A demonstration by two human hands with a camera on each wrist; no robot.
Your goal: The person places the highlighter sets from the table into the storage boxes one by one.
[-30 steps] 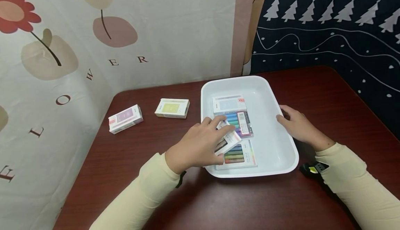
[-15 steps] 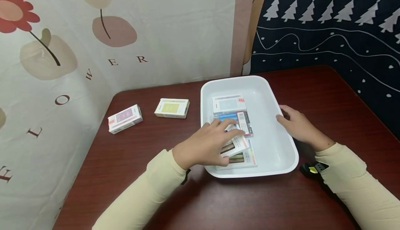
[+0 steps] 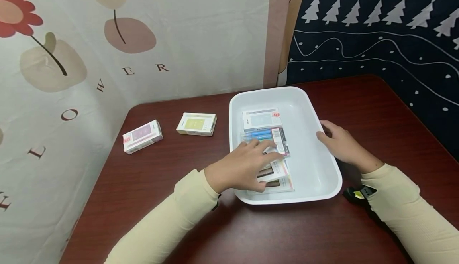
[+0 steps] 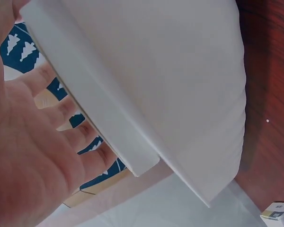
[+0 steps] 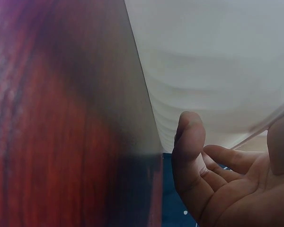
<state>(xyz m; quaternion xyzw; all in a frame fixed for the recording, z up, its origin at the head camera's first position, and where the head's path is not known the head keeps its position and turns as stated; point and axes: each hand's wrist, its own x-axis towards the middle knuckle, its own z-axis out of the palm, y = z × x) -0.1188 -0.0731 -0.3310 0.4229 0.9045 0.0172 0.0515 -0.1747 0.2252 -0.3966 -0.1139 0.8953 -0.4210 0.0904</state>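
Note:
My left hand [image 3: 242, 166] reaches over the left side of a white tray [image 3: 312, 152], its thumb and spread fingers around a white windowed box of brown sticks [image 3: 279, 170]. That box overlaps another windowed box of coloured sticks [image 3: 288, 185] at the tray's near end. In the left wrist view the white box edge [image 4: 90, 90] lies across my fingers. Above it in the tray are a clear pack of blue pens [image 3: 263, 133] and a white box with a pale blue panel [image 3: 261, 119]. My right hand [image 3: 337, 140] grips the tray's right rim, thumb on top.
On the brown table [image 3: 172, 168], left of the tray, lie a white box with a yellow-green panel [image 3: 196, 124] and one with a purple panel [image 3: 142, 136]. A flower-print cloth [image 3: 208, 36] hangs behind, beside a dark tree-print cloth [image 3: 358, 44].
My left hand has moved right and slightly down with the windowed box, which has turned straighter and now covers more of the lower box. My right hand stays on the rim.

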